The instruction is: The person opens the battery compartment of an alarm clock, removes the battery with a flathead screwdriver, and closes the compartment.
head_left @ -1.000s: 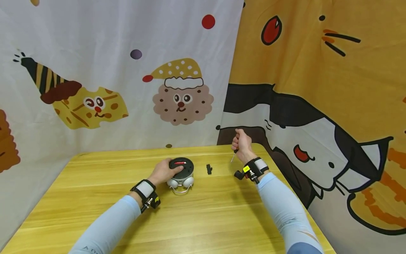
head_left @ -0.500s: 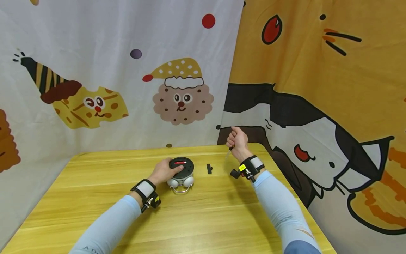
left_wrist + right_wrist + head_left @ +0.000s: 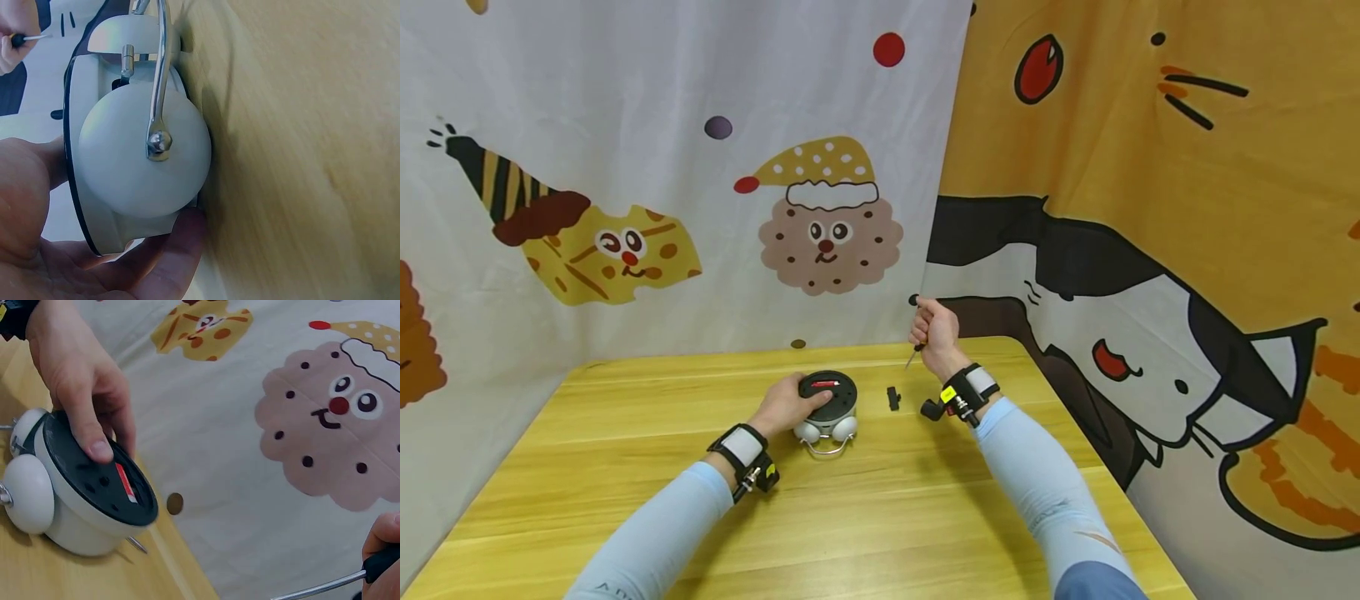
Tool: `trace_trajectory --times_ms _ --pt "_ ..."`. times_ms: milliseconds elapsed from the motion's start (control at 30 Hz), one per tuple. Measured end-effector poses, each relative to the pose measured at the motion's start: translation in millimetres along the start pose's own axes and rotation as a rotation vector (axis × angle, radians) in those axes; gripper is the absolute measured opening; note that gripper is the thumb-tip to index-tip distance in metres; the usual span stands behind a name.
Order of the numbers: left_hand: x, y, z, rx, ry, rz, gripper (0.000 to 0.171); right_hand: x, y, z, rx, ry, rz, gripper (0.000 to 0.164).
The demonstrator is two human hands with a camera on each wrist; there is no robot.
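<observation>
Clock (image 3: 835, 415) back-up in left hand (image 3: 786, 407), screwdriver (image 3: 377, 567) clasped in right hand (image 3: 937, 335)

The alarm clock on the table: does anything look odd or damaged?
The alarm clock lies back side up instead of standing, and its black back exposes a red item, probably a battery. A small black piece sits apart on the table, perhaps its cover. No damage shows.

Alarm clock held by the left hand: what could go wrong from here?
The screwdriver in the right hand might slip and jab the left thumb, which lies on the clock's black back near the open slot. The red piece in that slot, possibly a battery, could drop out if the clock tips. The small black part on the table could get knocked away.
</observation>
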State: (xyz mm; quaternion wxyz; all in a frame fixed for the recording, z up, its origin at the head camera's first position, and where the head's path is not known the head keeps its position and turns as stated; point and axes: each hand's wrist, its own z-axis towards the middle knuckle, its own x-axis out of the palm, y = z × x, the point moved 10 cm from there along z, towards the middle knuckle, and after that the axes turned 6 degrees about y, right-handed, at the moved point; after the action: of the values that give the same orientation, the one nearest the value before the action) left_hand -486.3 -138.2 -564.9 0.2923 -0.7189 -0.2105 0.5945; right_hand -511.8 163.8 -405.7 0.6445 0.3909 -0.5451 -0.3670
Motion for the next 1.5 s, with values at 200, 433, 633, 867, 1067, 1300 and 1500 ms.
trace_trajectory --times_ms 200,433,633,867,1067,1300,1500 --pt "-8.0 -19.8 -17.4 -0.009 -0.01 -0.007 0.105 19 -15 -1 0.006 0.061 -0.016 0.065" --pt "-18.4 -44.7 -39.8 -0.003 -0.013 -0.012 0.095 31 -29 -1 -0.002 0.113 0.008 0.064" --pt "-14.2 -30.5 -28.8 0.0 -0.011 0.004 0.097 48 -35 2 -0.014 0.167 0.067 0.062" --pt "-8.8 -18.1 -17.5 0.013 -0.021 0.035 0.098 66 -39 1 -0.023 0.214 0.08 0.061" --pt "-3.1 -4.9 -1.7 -0.021 -0.015 0.026 0.107 75 -46 4 -0.024 0.244 0.061 0.06" --pt "-1.9 -0.1 3.4 0.001 -0.015 0.044 0.107 84 -58 7 -0.004 0.281 0.013 0.06" --pt "1.6 6.3 9.0 -0.012 -0.007 0.038 0.102 85 -72 12 0.011 0.272 -0.034 0.057"
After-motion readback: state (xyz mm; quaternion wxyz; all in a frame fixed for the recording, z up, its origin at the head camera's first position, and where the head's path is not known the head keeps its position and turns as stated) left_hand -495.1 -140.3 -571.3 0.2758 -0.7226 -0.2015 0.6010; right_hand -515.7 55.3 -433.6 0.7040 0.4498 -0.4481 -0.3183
